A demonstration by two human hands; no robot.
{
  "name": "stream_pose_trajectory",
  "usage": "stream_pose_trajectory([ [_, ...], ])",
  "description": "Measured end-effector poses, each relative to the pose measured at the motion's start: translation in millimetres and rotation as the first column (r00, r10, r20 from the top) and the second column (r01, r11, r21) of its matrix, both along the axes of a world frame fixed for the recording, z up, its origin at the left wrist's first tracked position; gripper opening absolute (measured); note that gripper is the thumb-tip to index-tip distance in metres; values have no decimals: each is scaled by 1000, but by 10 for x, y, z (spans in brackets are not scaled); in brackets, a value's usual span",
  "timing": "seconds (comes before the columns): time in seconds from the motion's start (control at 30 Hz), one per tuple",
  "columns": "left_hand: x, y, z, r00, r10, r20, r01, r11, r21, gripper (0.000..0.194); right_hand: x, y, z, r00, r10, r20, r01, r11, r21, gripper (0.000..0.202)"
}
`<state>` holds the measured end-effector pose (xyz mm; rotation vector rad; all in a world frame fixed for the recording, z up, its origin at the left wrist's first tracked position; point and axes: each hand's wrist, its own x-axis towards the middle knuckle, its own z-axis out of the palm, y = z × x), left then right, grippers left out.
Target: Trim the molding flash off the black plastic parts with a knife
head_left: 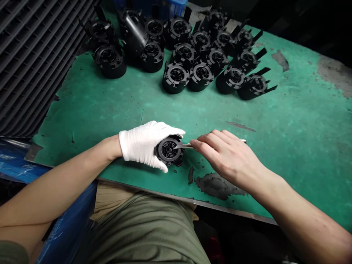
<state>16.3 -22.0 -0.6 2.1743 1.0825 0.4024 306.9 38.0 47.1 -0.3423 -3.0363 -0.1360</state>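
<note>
My left hand (148, 143), in a white glove, is wrapped round a round black plastic housing (168, 156) near the front of the green table. The housing's ribbed, ring-shaped face is turned up, and its lower body is mostly hidden. Bare and closed, my right hand (225, 152) grips a slim metal craft knife (187, 146). The blade points left and its tip lies over the inner rings of the housing; whether it touches the plastic I cannot tell. Most of the knife's handle is hidden under my fingers.
Several similar black housings (176, 77) stand in clusters at the back of the green table (110, 97), one tube-like part (135, 31) leaning among them. A blue bin (165, 8) sits behind. Black ribbed trays (35, 55) rise at the left. The table surface is worn in patches.
</note>
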Motion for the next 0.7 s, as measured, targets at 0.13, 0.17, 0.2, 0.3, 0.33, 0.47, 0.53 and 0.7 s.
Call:
stream_pose_trajectory([
  [0.13,1,3,0,1000,-1,0,1,1000,5,110,-10,-12,39,1000,13,13,-13,1000,18,23],
  [0.17,2,3,-1,1000,-1,1,1,1000,4,110,-11,-19,46,1000,13,15,-14,1000,21,23],
  [0.2,3,2,-1,1000,0,3,0,1000,5,110,-10,-31,52,1000,10,15,-11,1000,23,23],
  [0.3,6,0,0,1000,-4,11,4,1000,6,109,6,-101,59,1000,-15,15,15,1000,15,23],
  [0.33,7,-2,-1,1000,-6,14,5,1000,8,109,14,-134,59,1000,-27,12,27,1000,9,23],
  [0.47,7,-6,-4,1000,0,22,0,1000,14,108,28,-270,51,997,-71,-3,71,997,-16,24],
  [0.53,6,-6,-7,1000,-1,29,0,1000,18,108,22,-330,45,996,-92,-7,92,996,-18,25],
  [0.7,2,-3,-25,999,-2,38,1,1000,27,108,10,-437,13,991,-133,-8,133,991,-19,25],
])
